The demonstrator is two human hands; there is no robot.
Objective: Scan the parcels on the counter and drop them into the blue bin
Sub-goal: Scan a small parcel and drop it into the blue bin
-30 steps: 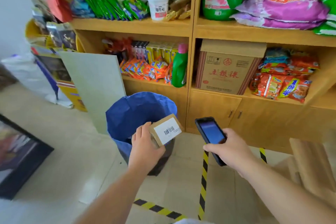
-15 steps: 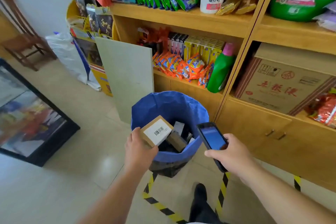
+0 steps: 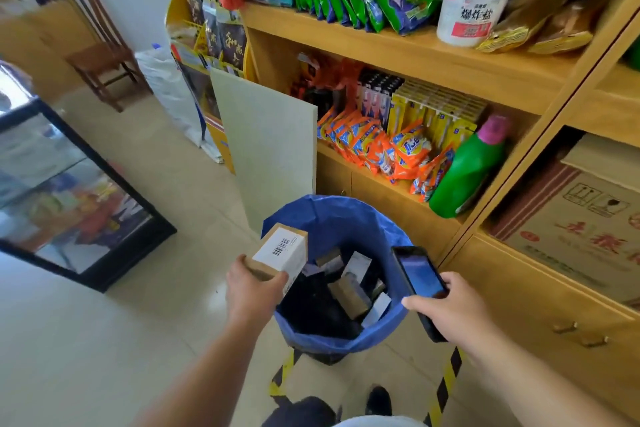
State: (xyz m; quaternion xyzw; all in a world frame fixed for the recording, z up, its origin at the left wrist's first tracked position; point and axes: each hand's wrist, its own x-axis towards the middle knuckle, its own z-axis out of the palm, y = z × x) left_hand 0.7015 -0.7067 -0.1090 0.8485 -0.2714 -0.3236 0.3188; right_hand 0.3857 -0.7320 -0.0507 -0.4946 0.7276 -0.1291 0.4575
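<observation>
My left hand (image 3: 251,291) grips a small brown cardboard parcel (image 3: 282,253) with a white barcode label on top, held over the left rim of the blue bin (image 3: 346,218). The bin stands on the floor with a blue liner, and several small boxes (image 3: 348,291) lie inside it. My right hand (image 3: 450,312) holds a black handheld scanner (image 3: 420,276), its blue screen facing up, over the bin's right rim. The counter is out of view.
Wooden shelves (image 3: 433,59) packed with goods rise right behind the bin, with closed cabinet doors (image 3: 540,315) to the right. A pale board (image 3: 266,152) leans behind the bin. A glass display case (image 3: 69,194) stands at left. Yellow-black floor tape (image 3: 446,381) runs by my shoe (image 3: 379,400).
I have stepped closer to the bin, so its contents are now in sight. Both hands with the parcel and scanner moved from in front of the bin to over its rim.
</observation>
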